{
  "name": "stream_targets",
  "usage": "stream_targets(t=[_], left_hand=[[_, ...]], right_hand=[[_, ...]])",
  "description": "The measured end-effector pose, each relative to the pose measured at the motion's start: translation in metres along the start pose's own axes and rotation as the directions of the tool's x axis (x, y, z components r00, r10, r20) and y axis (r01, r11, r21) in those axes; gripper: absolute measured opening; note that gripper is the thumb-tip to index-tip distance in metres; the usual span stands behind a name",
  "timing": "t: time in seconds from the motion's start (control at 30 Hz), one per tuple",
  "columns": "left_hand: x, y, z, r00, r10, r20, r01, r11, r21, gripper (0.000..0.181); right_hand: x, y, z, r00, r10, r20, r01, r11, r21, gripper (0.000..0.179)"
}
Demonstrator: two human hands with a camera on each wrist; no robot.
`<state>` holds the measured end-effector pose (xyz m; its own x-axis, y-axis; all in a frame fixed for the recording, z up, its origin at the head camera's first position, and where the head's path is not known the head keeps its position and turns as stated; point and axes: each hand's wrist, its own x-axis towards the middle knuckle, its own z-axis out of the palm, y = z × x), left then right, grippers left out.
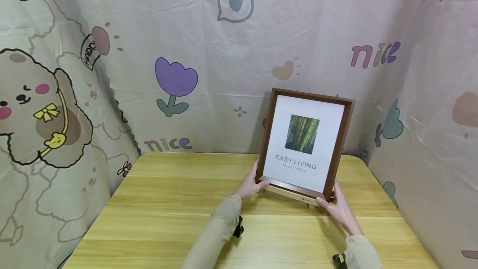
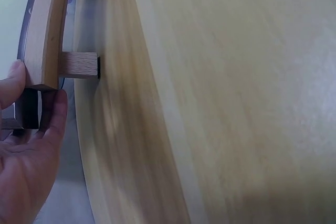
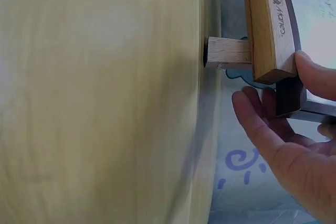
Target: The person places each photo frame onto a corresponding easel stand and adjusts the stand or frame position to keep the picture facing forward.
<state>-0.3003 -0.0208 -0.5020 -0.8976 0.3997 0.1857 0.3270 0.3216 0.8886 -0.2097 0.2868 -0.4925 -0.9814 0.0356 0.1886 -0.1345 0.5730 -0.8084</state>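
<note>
A brown picture frame [image 1: 309, 105] stands slightly tilted on the ledge of a light wooden tabletop easel [image 1: 287, 192]. Behind its glazing is a white sheet with a green bamboo photo and the words EASY LIVING. My left hand [image 1: 249, 182] grips the frame's lower left corner, thumb in front and fingers behind. At the lower right corner, my right hand [image 1: 339, 209] pinches the frame the same way. The right wrist view shows that thumb right beside the end of the easel ledge [image 3: 270, 30]. A short easel foot [image 2: 79, 65] juts toward the tabletop in the left wrist view.
The pale wood-grain table [image 1: 179, 202] extends left and in front of the easel. A printed cloth backdrop [image 1: 224, 61] hangs close behind the table's rear edge and continues along both sides. Dark devices are strapped at both wrists, over beige sleeves [image 1: 216, 231].
</note>
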Motion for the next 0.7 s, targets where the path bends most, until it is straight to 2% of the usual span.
stream_targets(t=[0.13, 0.37, 0.7], left_hand=[[0.0019, -0.0018, -0.0003, 1.0, 0.014, 0.002, -0.014, 1.0, -0.004, 0.094], [0.0009, -0.0003, -0.003, 0.998, 0.054, 0.012, -0.054, 0.998, -0.025, 0.102], [-0.0028, -0.0043, -0.0067, 0.998, 0.056, 0.011, -0.056, 0.998, -0.032, 0.101]], right_hand=[[-0.0002, -0.0018, -0.0004, 1.0, 0.014, 0.013, -0.014, 1.0, 0.02, 0.1], [0.0008, -0.0032, 0.0012, 1.0, 0.01, -0.006, -0.01, 0.999, -0.032, 0.104], [0.0038, -0.0046, 0.0051, 1.0, 0.011, -0.009, -0.011, 0.998, -0.068, 0.105]])
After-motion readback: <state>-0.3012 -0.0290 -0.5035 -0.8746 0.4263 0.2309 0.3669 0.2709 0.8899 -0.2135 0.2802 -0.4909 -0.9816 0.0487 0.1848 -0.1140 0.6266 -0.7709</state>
